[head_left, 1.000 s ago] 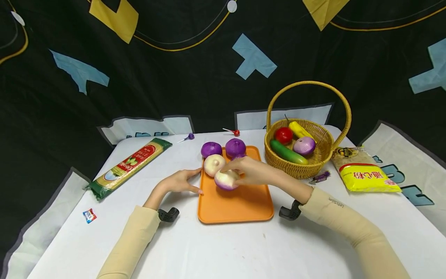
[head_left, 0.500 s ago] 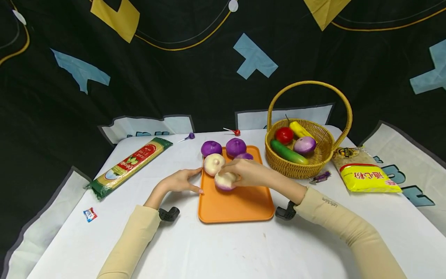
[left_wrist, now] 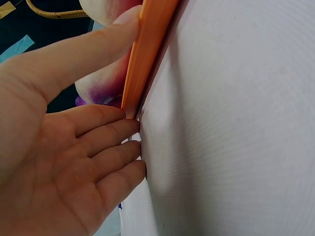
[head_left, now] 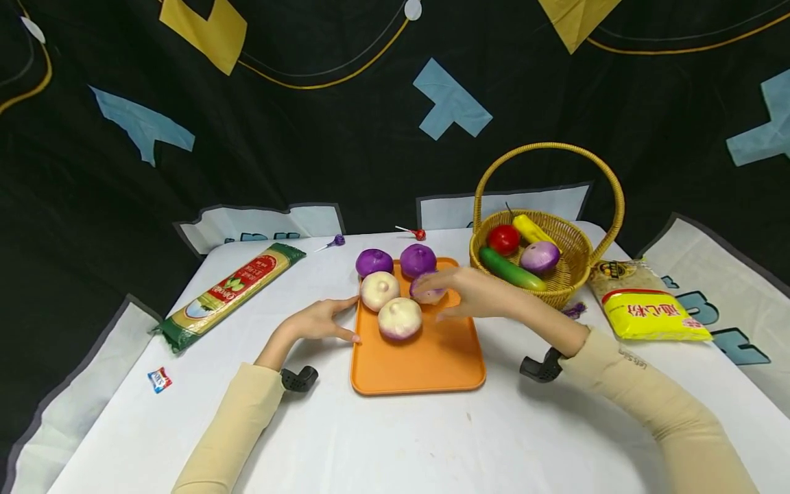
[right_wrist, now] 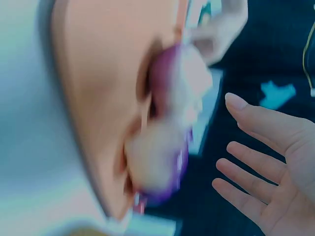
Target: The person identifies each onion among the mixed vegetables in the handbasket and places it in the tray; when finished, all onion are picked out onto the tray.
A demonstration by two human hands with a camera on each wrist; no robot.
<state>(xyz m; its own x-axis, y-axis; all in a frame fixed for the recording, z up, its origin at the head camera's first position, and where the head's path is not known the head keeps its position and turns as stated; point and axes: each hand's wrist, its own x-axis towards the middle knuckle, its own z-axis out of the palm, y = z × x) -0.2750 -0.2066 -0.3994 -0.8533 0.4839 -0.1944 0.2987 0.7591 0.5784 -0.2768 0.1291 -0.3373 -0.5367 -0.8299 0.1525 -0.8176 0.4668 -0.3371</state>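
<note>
On an orange tray stand two onions with pale tops, a front onion and a rear onion. A purple onion lies to their right, partly covered by my right hand. That hand hovers with extended fingers, and in the right wrist view its palm holds nothing. My left hand rests along the tray's left side. In the left wrist view, its thumb touches the rim and its straight fingertips meet the edge. Two more purple onions sit at the tray's far end.
A wicker basket at right holds a tomato, a cucumber, a yellow pepper and an onion. Beside it lies a yellow food bag. A long noodle pack, a small wrapped sweet and lollipops lie around the tray.
My right hand has let go of the front pale-topped onion, which now stands on the tray, and has moved right and slightly back to the purple one. The left hand stays put.
</note>
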